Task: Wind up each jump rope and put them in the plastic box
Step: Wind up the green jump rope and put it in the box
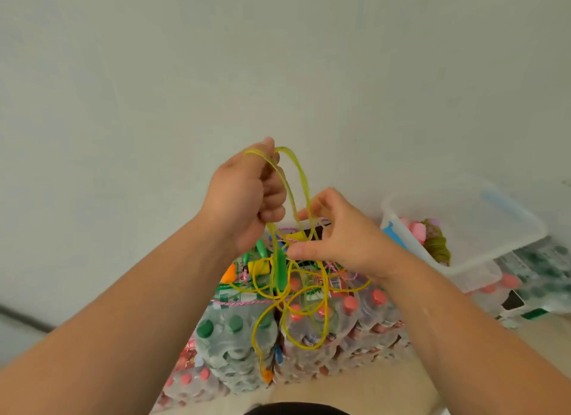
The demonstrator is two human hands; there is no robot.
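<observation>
My left hand is raised in front of the wall, its fingers curled round loops of a yellow jump rope. The rope hangs down from it in tangled coils over the bottle packs, with a green handle dangling just below the hands. My right hand is beside it to the right, thumb and fingers pinching strands of the same yellow rope. A clear plastic box stands at the right, with a wound rope with pink handles inside.
Shrink-wrapped packs of bottles with pink and green caps are stacked below my hands. On top of them lie more ropes and handles: pink cord, an orange handle, a yellow handle. A plain wall fills the background.
</observation>
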